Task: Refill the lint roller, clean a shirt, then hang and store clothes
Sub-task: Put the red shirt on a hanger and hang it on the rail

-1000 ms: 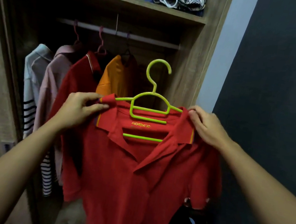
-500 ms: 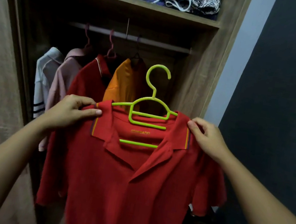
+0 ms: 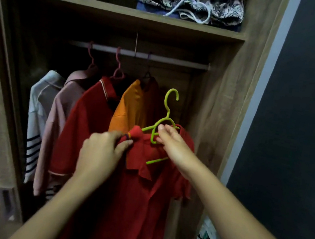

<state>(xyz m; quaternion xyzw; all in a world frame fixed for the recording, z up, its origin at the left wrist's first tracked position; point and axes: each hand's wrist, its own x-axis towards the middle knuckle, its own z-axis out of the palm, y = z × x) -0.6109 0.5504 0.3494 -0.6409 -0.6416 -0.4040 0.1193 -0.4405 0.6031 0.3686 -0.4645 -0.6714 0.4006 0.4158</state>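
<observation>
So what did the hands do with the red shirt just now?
The right hand let go of the red polo shirt and gripped the green hanger; the shirt swung sideways toward the wardrobe. The left hand still pinches its collar. The hanger is not yet on the rail. The hung shirts stayed.

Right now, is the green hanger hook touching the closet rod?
Apart. Head view: the green hanger hook hangs clearly below the closet rod, with the wardrobe back showing between them.

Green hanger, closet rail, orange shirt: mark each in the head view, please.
green hanger (image 3: 168,119): head view, where its neck meets the shoulders.
closet rail (image 3: 172,60): head view, bare stretch right of the hooks.
orange shirt (image 3: 130,107): head view, its front below the shoulder.
</observation>
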